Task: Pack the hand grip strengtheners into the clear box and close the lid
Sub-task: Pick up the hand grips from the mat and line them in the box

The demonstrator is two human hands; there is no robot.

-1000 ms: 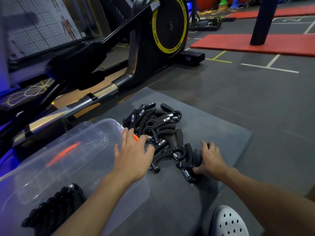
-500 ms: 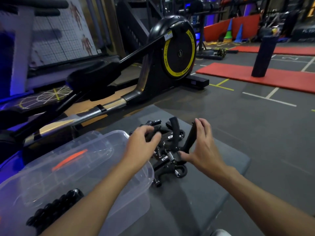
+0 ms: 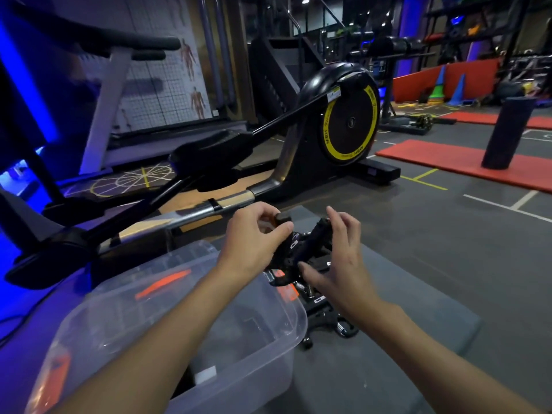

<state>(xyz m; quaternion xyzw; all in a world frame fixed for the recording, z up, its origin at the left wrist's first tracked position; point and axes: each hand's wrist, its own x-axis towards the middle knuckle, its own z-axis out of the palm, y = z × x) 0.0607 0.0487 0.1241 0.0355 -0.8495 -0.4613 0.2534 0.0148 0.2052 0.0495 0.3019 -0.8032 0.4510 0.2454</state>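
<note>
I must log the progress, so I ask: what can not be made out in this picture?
Head view, box contents: the left forearm covers them.
Head view, pile count: the left hand and right hand hide part.
Head view, whether the right hand grips the strengthener: motion blur.
Head view, box's near end: cut off by the bottom edge.

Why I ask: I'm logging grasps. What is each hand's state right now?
Left hand: closed round a bunch of grip strengtheners.
Right hand: thumb and fingers holding the same bunch.
</note>
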